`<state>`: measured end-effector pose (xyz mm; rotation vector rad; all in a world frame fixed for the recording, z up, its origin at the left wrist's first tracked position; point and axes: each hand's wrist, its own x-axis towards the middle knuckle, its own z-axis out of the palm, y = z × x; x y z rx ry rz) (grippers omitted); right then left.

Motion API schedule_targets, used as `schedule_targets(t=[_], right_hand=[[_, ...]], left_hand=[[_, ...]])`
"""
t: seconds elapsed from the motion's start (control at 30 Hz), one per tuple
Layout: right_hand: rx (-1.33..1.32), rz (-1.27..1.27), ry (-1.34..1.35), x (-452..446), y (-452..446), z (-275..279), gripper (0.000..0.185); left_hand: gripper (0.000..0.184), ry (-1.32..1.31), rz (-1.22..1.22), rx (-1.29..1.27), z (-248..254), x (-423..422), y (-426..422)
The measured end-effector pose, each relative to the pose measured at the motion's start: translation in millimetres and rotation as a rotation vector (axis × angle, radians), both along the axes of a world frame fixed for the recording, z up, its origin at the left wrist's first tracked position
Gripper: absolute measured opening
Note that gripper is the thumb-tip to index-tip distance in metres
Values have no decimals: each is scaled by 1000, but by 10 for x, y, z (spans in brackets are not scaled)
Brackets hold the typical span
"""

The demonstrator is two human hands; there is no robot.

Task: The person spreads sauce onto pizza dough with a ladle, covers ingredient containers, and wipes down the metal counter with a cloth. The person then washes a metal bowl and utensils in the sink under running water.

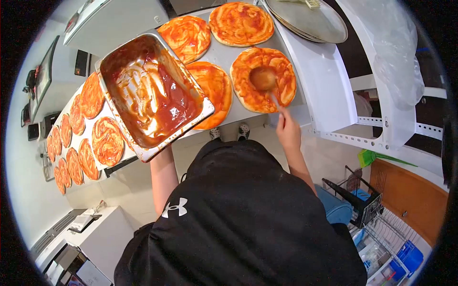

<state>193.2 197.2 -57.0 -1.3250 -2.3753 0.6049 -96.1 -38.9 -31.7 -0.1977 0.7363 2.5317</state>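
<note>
My right hand [288, 127] is closed around the handle of a ladle [263, 78]. The ladle's bowl rests on the sauce in the middle of a pizza base [243, 97] at the right end of the table. A deep metal pan [208, 110], its walls and bottom smeared with red sauce, is tilted in front of me. My left forearm [162, 178] reaches up beneath that pan and supports it; the fingers are hidden under it. Sauced bases lie close by: one [212, 90] partly behind the pan, another [241, 24] at the back.
Several more sauced bases [108, 141] line the long table to the left. Stacked round metal trays [329, 24] stand at the back right, beside a white perforated shelf frame [377, 141]. A white cabinet [107, 233] is at lower left; a wire rack with a blue container [408, 257] is at lower right.
</note>
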Motion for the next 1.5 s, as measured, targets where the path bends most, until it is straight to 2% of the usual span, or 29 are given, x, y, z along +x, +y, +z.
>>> schedule_targets(t=[0.07,0.17,0.23,0.33,0.43,0.57,0.63,0.77,0.83,0.9,0.93,1.07,1.1,1.23,1.27,1.4,1.43,1.5], right_hand=[[75,169,100,223,-216,-56,27],[113,167,82,594,-190,-125,27],[153,48,30,706,-19,-125,27],[50,2,-36,357,194,8,25],[53,107,85,241,164,-128,26],[144,158,111,790,29,-294,27],[145,60,64,962,113,-172,28],[53,-19,35,654,418,-24,26],[13,-7,54,500,357,-33,25],[-29,156,85,556,208,-113,24],[-28,158,86,631,189,-127,24],[106,51,144,990,257,-158,26],[107,57,144,978,289,-133,26],[-18,21,58,860,429,32,25],[-17,27,58,906,430,16,25],[-2,8,53,1275,322,-121,25],[21,14,68,1212,366,-124,24],[50,30,81,898,477,-115,24]], left_hand=[[47,-68,-28,-129,-86,-53,-33],[47,-42,26,-221,-194,-106,-106],[48,-12,80,-312,-248,-123,-127],[47,39,18,-296,-90,-50,34],[46,88,-39,-276,67,70,199],[47,109,139,-292,160,225,338],[47,85,161,-263,178,240,391],[47,14,229,-165,286,267,505],[47,-612,318,89,679,247,545],[49,-1234,384,358,928,213,555],[49,-1233,385,361,852,201,534],[47,-912,275,1266,-26,147,364],[47,-909,279,1270,-148,134,329],[49,390,-103,252,-612,-29,161],[49,391,-97,252,-843,-121,52],[54,-132,-820,1416,-1753,-854,-452],[54,-125,-811,1420,-1548,-695,-367],[53,209,-516,836,-1085,-253,-32]])
